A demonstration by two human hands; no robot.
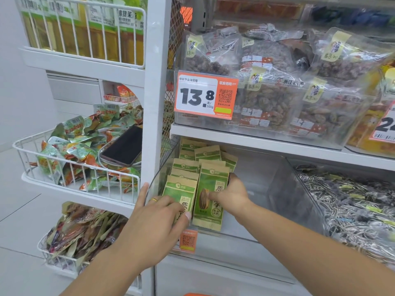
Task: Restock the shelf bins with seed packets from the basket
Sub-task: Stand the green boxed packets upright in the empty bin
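front seed packet (210, 197) is pinched upright by the right hand (232, 196), thumb on its face, inside the clear shelf bin (269, 184). neighbouring packet (179, 194) is touched by the left hand (159, 218), fingers loosely spread; more packets (201, 155) are stacked behind.

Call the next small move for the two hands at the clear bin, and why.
Probably seat it: the right hand grips a green-and-kraft paper seed packet upright at the front of the clear plastic shelf bin, beside the row steadied by the left hand. Likely push it back flush, then release.
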